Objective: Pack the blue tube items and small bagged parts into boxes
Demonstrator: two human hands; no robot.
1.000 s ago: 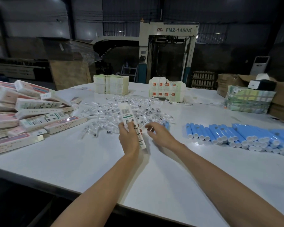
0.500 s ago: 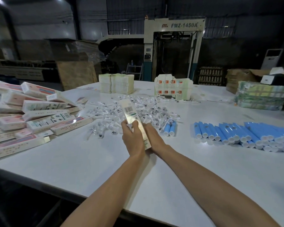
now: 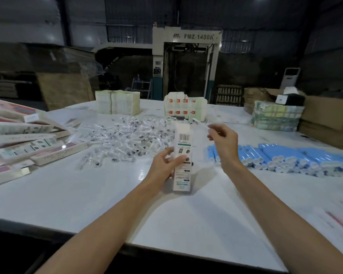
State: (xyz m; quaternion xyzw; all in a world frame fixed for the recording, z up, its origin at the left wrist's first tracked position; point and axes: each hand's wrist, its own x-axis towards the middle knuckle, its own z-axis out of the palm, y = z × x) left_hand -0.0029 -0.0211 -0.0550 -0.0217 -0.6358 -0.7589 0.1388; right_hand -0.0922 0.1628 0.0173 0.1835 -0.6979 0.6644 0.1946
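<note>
Gripping box (image 3: 182, 155) upright in left hand (image 3: 163, 165), pinching bagged part (image 3: 200, 124) in right hand (image 3: 224, 140) near its top, seemingly for insertion.

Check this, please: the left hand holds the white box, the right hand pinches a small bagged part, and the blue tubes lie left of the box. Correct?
Not quite. The head view shows the blue tubes lying right of the white box, not left. The rest stands: the left hand holds it, the right hand pinches a small bagged part.
</note>
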